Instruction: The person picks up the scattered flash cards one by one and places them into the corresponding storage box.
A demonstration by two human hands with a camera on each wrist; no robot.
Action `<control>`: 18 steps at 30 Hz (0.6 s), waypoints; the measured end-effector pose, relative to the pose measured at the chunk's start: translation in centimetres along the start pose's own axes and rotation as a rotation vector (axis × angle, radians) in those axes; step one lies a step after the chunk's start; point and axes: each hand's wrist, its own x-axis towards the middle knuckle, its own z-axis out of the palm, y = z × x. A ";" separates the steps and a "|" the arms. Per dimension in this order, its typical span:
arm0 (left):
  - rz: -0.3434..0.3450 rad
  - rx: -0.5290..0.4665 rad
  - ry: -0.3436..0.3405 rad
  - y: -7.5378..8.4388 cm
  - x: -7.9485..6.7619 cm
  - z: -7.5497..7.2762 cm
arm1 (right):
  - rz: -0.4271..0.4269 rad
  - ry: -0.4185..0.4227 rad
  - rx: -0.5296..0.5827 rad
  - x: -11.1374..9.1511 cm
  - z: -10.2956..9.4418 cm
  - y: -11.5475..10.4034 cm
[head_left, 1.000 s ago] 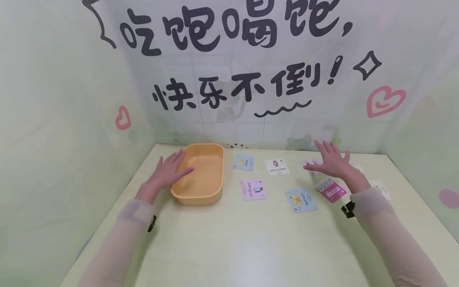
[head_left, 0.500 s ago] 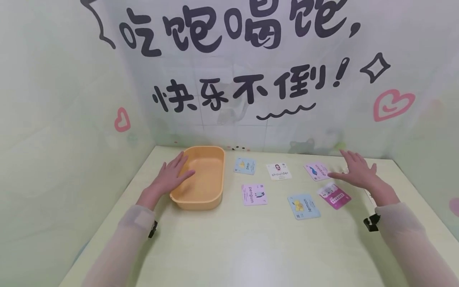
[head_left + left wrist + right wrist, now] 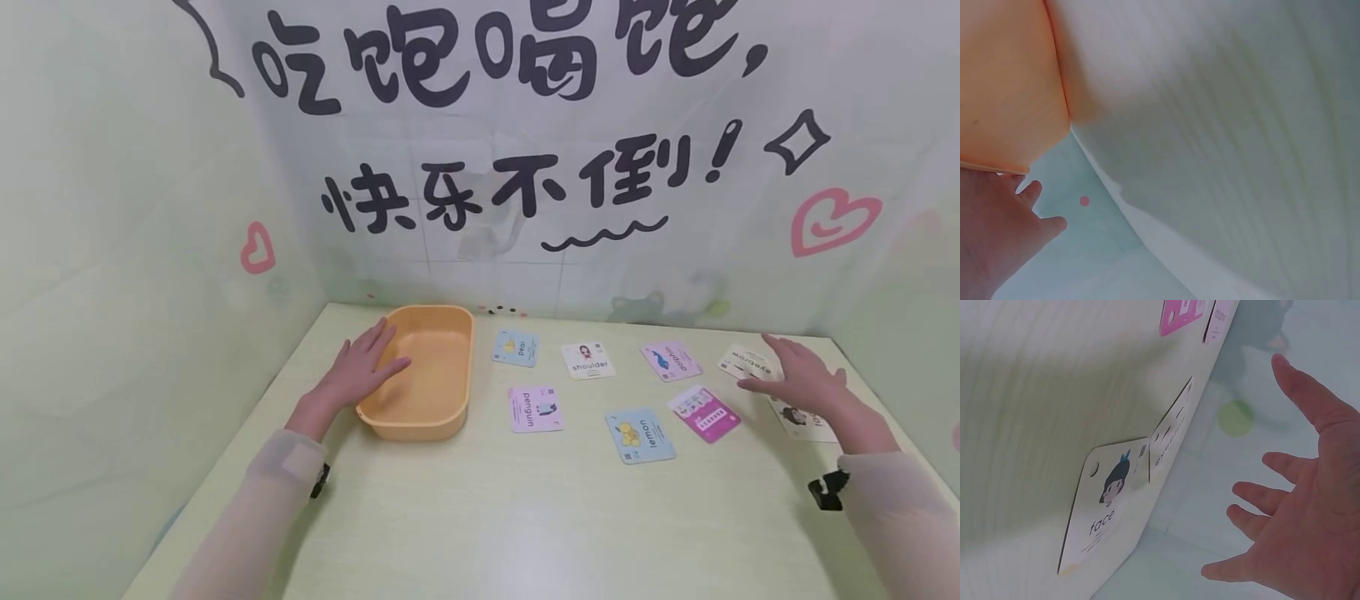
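Observation:
My left hand [image 3: 351, 375] is at the left side of an orange plastic tub [image 3: 416, 430], fingers extended near its rim; in the left wrist view the hand [image 3: 1004, 225] appears beside the tub wall [image 3: 1010, 81]. Whether it touches the rim is unclear. Over the right end of the table my right hand [image 3: 806, 383] hovers with spread fingers, holding nothing. Beneath it lies a "face" word card [image 3: 1107, 500], partly hidden in the head view. An "eyebrow" card [image 3: 738, 360] lies just left of that hand, partly covered by it.
More flat cards lie across the table: pear [image 3: 515, 347], shoulder [image 3: 588, 361], penguin [image 3: 535, 409], lemon [image 3: 640, 436], dolphin [image 3: 671, 361] and a magenta one [image 3: 703, 413]. A printed curtain [image 3: 495, 242] closes off the back and sides.
My right hand has moved rightward, away from the dolphin and magenta cards, uncovering them, and is now above the face card. The left hand stays by the tub. The view has shifted slightly.

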 end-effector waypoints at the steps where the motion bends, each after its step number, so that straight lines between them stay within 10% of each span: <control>1: -0.001 0.003 -0.001 0.1 0.0 0.0 | 0.002 -0.003 -0.002 -0.2 0.0 0.3; 18: -0.013 0.035 -0.008 0.3 -0.3 -0.1 | -0.028 -0.032 -0.031 -2.0 1.0 4.4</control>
